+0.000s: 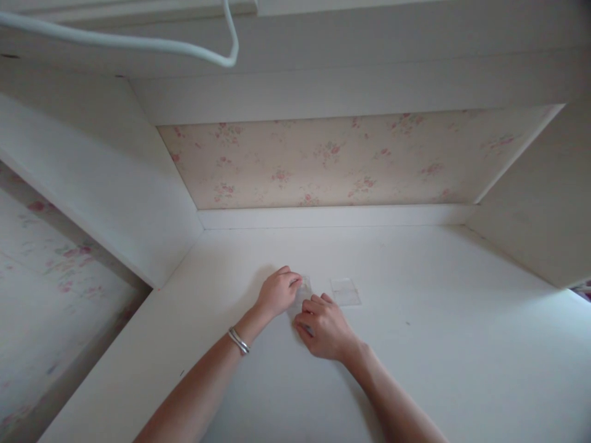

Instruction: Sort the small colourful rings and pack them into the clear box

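In the head view, a small clear piece of plastic film or a thin bag (pixel 303 290) is between my two hands, low over the white desktop. My left hand (pixel 278 291), with a silver bracelet at the wrist, pinches its upper left edge between thumb and fingers. My right hand (pixel 325 327) has its fingers curled closed at the lower right side of the same piece, and the fingertips partly hide it. A second clear, flat square (pixel 345 292) lies on the desktop just to the right, untouched.
The white desktop (pixel 438 369) has a raised back strip (pixel 337 216) and side panels left (pixel 106 166) and right (pixel 530 197). Floral wallpaper (pixel 323 160) shows behind. A white cable (pixel 138 42) hangs under the shelf above. Tiny dark specks dot the surface.
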The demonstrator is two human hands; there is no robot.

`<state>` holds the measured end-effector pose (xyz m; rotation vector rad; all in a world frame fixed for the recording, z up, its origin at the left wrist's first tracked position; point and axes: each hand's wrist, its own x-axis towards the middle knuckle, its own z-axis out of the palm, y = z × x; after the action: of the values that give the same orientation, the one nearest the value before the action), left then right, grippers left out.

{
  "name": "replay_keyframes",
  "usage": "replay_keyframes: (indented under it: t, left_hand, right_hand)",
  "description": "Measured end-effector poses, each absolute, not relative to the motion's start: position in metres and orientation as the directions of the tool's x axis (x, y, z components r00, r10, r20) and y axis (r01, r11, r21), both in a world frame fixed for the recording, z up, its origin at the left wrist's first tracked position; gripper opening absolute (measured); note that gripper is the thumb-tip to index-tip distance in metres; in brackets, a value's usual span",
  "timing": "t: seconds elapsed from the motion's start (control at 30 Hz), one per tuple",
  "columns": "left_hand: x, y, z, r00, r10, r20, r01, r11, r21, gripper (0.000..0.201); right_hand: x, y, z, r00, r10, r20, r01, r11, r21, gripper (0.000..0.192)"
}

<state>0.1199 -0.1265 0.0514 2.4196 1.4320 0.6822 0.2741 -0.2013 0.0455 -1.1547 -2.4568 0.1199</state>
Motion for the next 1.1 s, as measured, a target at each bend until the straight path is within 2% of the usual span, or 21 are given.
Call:
replay_keyframes:
  t: [0.2,0.3,0.5,0.83,0.93,1.1]
  left_hand:
    - [0.126,-0.117,0.05,0.475,0.862,0.178,0.776,-0.505,0.378,0.027]
    - [0.123,-0.116,0.049,0.447,0.866,0.222,0.742,-0.498,0.448,0.028]
    - [0.1,-0.138,0.048,0.282,0.896,0.343,0.643,-0.442,0.625,0.028]
    - [0.08,-0.18,0.033,0.214,0.952,0.219,0.55,-0.303,0.778,0.03]
    - [0.079,-0.182,0.03,0.23,0.95,0.21,0.555,-0.305,0.774,0.03]
    - [0.078,-0.188,0.032,0.32,0.927,0.195,0.621,-0.361,0.695,0.027]
  right_hand:
    - [0.274,-0.201,0.047,-0.581,0.763,0.284,0.733,0.641,-0.225,0.015]
    - [0.274,-0.201,0.047,-0.587,0.765,0.266,0.735,0.641,-0.22,0.015]
    - [0.272,-0.2,0.046,-0.609,0.755,0.242,0.721,0.654,-0.227,0.018]
    - [0.273,-0.201,0.048,-0.589,0.76,0.276,0.679,0.65,-0.341,0.018]
    - [0.274,-0.196,0.043,-0.497,0.799,0.34,0.67,0.602,-0.434,0.02]
    - [0.282,-0.18,0.03,-0.147,0.874,0.464,0.687,0.427,-0.587,0.025]
